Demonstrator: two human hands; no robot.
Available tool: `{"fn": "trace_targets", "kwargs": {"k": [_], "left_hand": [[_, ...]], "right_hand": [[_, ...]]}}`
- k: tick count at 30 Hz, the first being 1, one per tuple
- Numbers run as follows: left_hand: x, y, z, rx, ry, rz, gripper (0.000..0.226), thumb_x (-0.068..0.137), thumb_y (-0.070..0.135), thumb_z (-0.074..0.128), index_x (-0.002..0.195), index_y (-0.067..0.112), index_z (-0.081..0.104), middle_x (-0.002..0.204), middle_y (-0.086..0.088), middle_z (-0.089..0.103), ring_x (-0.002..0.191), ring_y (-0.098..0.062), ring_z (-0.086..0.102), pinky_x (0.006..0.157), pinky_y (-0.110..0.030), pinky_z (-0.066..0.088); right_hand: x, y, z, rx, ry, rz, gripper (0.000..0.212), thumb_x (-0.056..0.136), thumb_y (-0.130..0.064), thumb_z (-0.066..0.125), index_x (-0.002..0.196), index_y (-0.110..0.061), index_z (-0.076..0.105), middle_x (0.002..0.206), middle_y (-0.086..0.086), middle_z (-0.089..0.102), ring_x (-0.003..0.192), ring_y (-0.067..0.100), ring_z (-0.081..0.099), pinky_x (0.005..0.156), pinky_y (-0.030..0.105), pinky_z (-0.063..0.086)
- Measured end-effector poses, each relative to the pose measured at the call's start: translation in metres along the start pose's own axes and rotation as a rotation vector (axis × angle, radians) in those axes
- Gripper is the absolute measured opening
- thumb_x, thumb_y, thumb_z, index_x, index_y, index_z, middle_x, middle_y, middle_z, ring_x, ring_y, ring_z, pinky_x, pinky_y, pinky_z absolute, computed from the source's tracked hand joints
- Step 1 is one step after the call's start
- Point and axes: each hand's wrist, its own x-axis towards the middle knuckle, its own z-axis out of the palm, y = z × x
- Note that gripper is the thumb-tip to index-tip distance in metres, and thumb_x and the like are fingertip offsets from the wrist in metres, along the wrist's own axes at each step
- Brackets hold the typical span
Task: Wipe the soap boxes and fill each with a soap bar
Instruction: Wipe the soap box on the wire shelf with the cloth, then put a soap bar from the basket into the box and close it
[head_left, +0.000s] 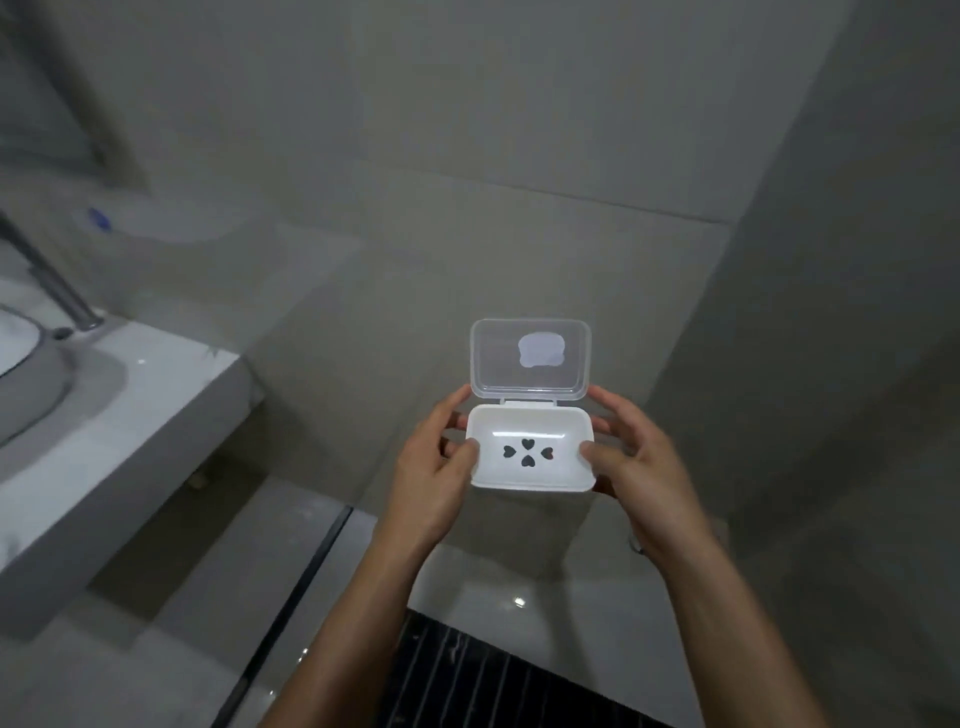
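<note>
A white plastic soap box (530, 470) is held up in mid-air in front of a grey tiled wall. Its clear hinged lid (530, 358) stands open and upright, with a pale label on it. The tray inside is empty and shows heart-shaped drain holes. My left hand (436, 467) grips the box's left end, thumb on the rim and fingers behind. My right hand (639, 462) grips the right end the same way. No soap bar or cloth is in view.
A white counter (130, 415) with a round basin (31, 384) and a metal tap (57, 280) stands at the left. Below are glossy floor tiles with a dark strip (311, 566) and a black ribbed mat (467, 675).
</note>
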Motion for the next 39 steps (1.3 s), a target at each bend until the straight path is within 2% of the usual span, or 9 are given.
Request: {"fn": "trace_targets", "kwargs": {"k": [3,8,12,15,19,24,28,34,39], "left_hand": [[-0.001,-0.015,-0.061,0.022,0.096,-0.024,0.055,0.090,0.006,0.051,0.137,0.036,0.054,0.100,0.012,0.063,0.084,-0.017,0.061,0.068,-0.014,0.052],[-0.015,-0.038,-0.158,0.021,0.249,-0.064,0.054,0.085,0.017,0.050,0.133,0.044,0.054,0.101,0.015,0.062,0.083,-0.012,0.063,0.073,-0.022,0.056],[-0.033,-0.054,-0.230,0.037,0.348,-0.079,0.057,0.082,0.014,0.049,0.131,0.044,0.055,0.104,0.010,0.065,0.079,-0.008,0.063,0.067,-0.014,0.050],[-0.050,-0.064,-0.276,0.027,0.453,-0.111,0.055,0.084,0.010,0.051,0.127,0.044,0.058,0.091,0.015,0.064,0.066,0.000,0.057,0.061,-0.009,0.045],[-0.075,-0.074,-0.328,0.024,0.610,-0.154,0.056,0.088,0.003,0.052,0.121,0.048,0.056,0.088,0.011,0.063,0.064,-0.002,0.052,0.065,-0.013,0.045],[-0.099,-0.084,-0.387,0.117,0.787,-0.233,0.052,0.085,0.015,0.050,0.135,0.026,0.056,0.096,0.008,0.064,0.068,-0.003,0.054,0.066,-0.014,0.046],[-0.113,-0.093,-0.435,0.164,0.922,-0.265,0.052,0.090,0.003,0.052,0.135,0.029,0.056,0.101,0.005,0.064,0.073,-0.012,0.059,0.072,-0.028,0.052],[-0.122,-0.105,-0.503,0.169,1.104,-0.305,0.048,0.093,0.009,0.052,0.133,0.035,0.052,0.108,0.011,0.063,0.080,-0.006,0.064,0.067,-0.018,0.054],[-0.125,-0.108,-0.562,0.212,1.244,-0.387,0.050,0.094,0.013,0.052,0.141,0.029,0.048,0.112,0.008,0.062,0.085,-0.007,0.066,0.069,-0.020,0.056]], "right_hand": [[0.006,-0.004,0.064,-0.016,-0.112,-0.014,0.063,0.089,0.010,0.057,0.119,-0.045,0.063,0.111,-0.002,0.067,0.081,0.003,0.072,0.061,0.022,0.056],[0.008,-0.008,0.169,-0.040,-0.267,-0.023,0.064,0.089,0.010,0.057,0.115,-0.049,0.062,0.110,-0.005,0.067,0.083,0.002,0.071,0.060,0.020,0.055],[0.003,-0.008,0.248,-0.062,-0.393,-0.024,0.064,0.089,0.010,0.056,0.117,-0.047,0.063,0.110,-0.004,0.068,0.083,0.001,0.071,0.061,0.018,0.054],[-0.003,-0.005,0.302,-0.073,-0.493,-0.023,0.063,0.090,0.009,0.057,0.117,-0.048,0.063,0.109,-0.004,0.068,0.085,0.002,0.071,0.062,0.019,0.054],[-0.012,-0.002,0.369,-0.101,-0.625,-0.018,0.064,0.091,0.007,0.058,0.111,-0.054,0.065,0.107,-0.004,0.069,0.088,0.005,0.071,0.065,0.021,0.055],[-0.018,0.002,0.447,-0.143,-0.802,-0.024,0.061,0.090,0.008,0.058,0.128,-0.039,0.063,0.105,0.003,0.068,0.089,0.015,0.068,0.074,0.030,0.059],[-0.021,0.001,0.514,-0.177,-0.934,-0.052,0.061,0.090,0.006,0.059,0.123,-0.045,0.063,0.089,-0.012,0.071,0.083,0.009,0.067,0.070,0.025,0.056],[-0.023,-0.006,0.623,-0.218,-1.138,-0.063,0.058,0.091,-0.001,0.059,0.129,-0.045,0.062,0.114,0.005,0.066,0.098,0.025,0.068,0.078,0.036,0.060],[-0.028,-0.011,0.708,-0.231,-1.302,-0.080,0.058,0.093,-0.002,0.059,0.132,-0.045,0.057,0.112,-0.003,0.069,0.090,0.012,0.071,0.072,0.031,0.061]]}}
